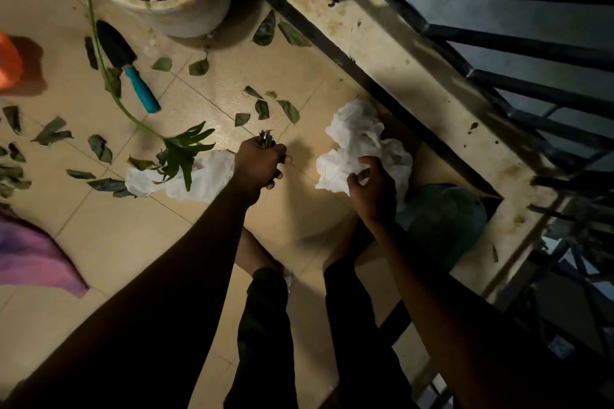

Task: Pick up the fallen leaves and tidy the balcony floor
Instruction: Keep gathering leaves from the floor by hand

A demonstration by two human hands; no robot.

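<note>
Left hand (260, 161) clenches a bunch of leaves (265, 137); right hand (372, 189) grips the white bag (358, 139).

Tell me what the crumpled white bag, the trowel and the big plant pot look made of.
White bag: probably thin plastic film, given its crumpled, slightly translucent folds, though tissue paper is possible. Trowel: dark matte blade, likely painted metal; smooth teal handle, plastic or rubber. Plant pot: pale, matte, thick wall with stains, which looks like cement or unglazed ceramic.
</note>
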